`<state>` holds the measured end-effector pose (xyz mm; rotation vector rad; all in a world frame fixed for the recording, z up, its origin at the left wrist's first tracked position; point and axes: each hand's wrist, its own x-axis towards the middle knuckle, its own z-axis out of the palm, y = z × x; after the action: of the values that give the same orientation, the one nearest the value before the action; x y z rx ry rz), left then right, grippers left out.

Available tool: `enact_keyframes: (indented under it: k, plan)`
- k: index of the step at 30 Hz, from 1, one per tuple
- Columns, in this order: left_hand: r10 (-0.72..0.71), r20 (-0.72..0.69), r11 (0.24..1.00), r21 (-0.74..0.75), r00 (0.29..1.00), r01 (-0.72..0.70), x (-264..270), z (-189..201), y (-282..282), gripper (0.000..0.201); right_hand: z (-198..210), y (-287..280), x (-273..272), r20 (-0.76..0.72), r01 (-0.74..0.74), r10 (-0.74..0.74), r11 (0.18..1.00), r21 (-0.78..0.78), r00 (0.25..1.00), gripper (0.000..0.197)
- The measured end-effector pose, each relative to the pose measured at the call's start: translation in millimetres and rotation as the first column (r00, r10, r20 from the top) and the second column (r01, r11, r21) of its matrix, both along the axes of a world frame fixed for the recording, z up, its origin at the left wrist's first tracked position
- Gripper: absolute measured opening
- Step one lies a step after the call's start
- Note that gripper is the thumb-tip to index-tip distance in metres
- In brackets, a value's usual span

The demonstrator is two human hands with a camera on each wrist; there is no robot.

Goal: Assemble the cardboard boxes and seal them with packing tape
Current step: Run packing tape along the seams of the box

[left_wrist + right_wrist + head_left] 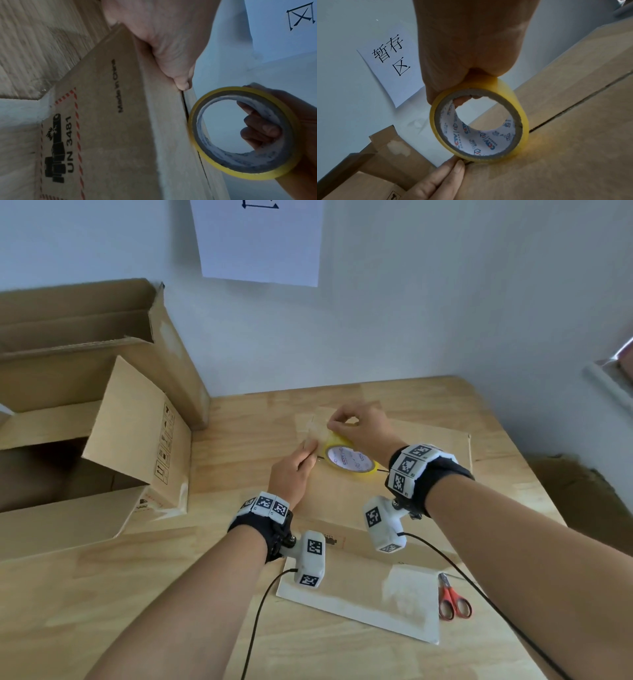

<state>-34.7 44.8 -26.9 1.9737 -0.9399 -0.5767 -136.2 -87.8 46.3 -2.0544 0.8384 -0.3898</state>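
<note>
Light wooden table (239, 628), with pale planks and a plain bluish-white wall (445, 320) right behind. On the wall, a white paper sign (260, 241) with black writing.

In the middle of the table, a closed cardboard box (428, 446), top flaps shut with a dark seam (573, 109) between them. On its side, a red-striped label with "UN 3481" (70, 146) and "Made in China".

On top of the box, right over the seam, a yellow roll of packing tape (349, 458) standing on its edge and touching the cardboard. Right hand (363, 428) holding the roll, fingers (257, 129) hooked through the hole in the middle and thumb on the outside. Left hand (291, 474) just beside the roll, fingers (452, 170) straight and close together, pressing down on the box top by the seam.

At the left of the table, two big open cardboard boxes: a near one (130, 440) with flaps up, and a taller one (85, 313) behind, against the wall.

At the near right, red-handled scissors (454, 599) lying flat on the table, well apart from both hands. Beside the scissors, a flat piece of cardboard (359, 597) with a white patch.
</note>
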Motion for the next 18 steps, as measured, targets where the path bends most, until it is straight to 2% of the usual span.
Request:
enact_keyframes:
  k: [13,15,17,18]
  plan:
    - [0.021,-0.059,1.000,0.000,0.998,-0.021,-1.3,7.8,-1.0,0.032,6.2,1.2,-2.0,-0.055,-0.023,0.023,1.000,-0.002,0.998,0.007]
    - [0.005,-0.130,1.000,0.025,0.992,-0.002,7.1,6.4,-0.4,0.031,6.2,1.2,-0.7,-0.074,-0.032,0.031,0.999,-0.017,0.997,0.007]
    - [-0.009,-0.294,0.999,0.043,0.956,0.023,22.8,8.2,0.3,0.027,5.4,2.3,0.9,-0.098,-0.041,0.039,0.999,-0.026,0.994,0.008]
    - [0.014,-0.400,1.000,0.026,0.916,-0.003,30.7,11.9,0.2,0.024,4.8,2.8,1.4,-0.110,-0.044,0.041,0.999,-0.026,0.993,0.009]
